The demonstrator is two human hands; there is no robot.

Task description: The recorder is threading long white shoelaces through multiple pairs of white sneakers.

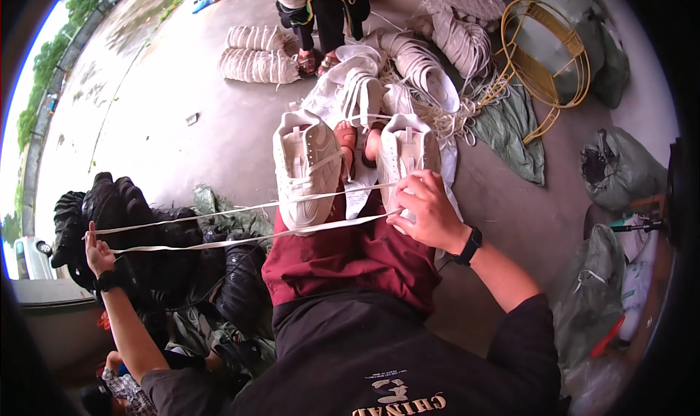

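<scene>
Grey concrete floor (182, 88) in daylight. Far left — trees (44, 59) along a wall. Far centre, stacked white bundles (259, 55); far right, yellow wire frame (543, 59) on green sacking (518, 128). Right — filled green bags (616, 168). Near left, black bags (138, 219).

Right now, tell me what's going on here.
A seated person has two white shoes resting on their lap. The left hand is stretched far out to the side, pulling two white laces taut. The right hand pinches the other ends beside the right-hand shoe. Bundles of white shoe parts and green sacks lie on the concrete floor around them.
</scene>
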